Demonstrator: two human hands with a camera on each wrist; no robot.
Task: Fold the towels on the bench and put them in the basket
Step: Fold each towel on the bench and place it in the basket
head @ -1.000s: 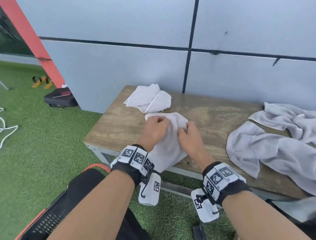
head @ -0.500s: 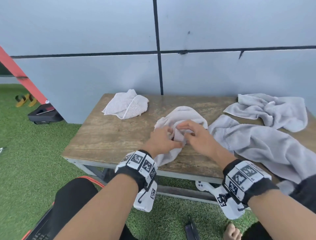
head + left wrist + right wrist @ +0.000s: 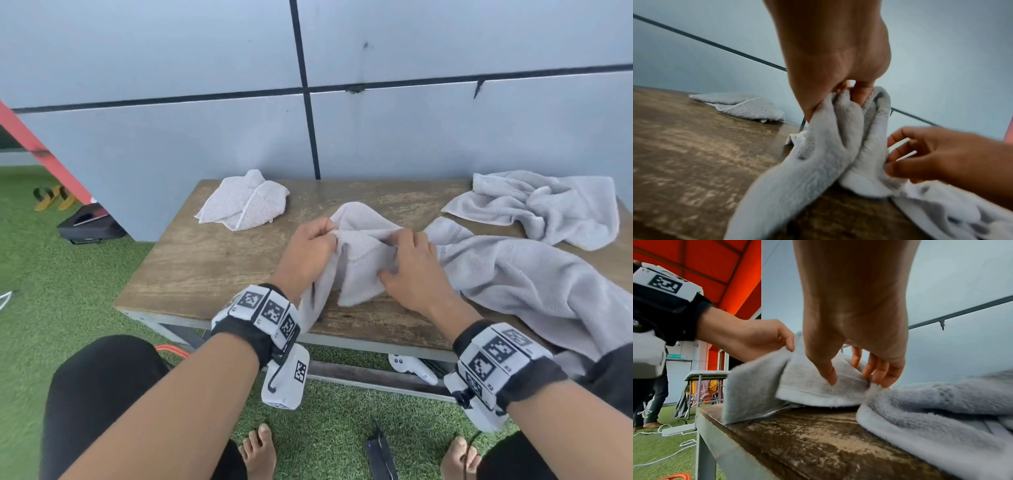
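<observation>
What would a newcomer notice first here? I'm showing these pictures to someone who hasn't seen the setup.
First, the two hands mid-bench: the left hand pinches a bunched grey towel up off the bench, while the right hand works its folds with loose fingers. Next, a big rumpled towel sprawls to the right, and a small folded towel lies at the back left.

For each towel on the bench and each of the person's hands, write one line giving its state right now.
small towel: bunched, partly lifted, one end hanging over the bench's front edge
left hand: pinches the small towel's top edge
right hand: fingers spread on the small towel
folded towel: loosely folded, lying flat
long towel: unfolded, sprawled
far towel: unfolded, crumpled
bench: bearing all four
</observation>
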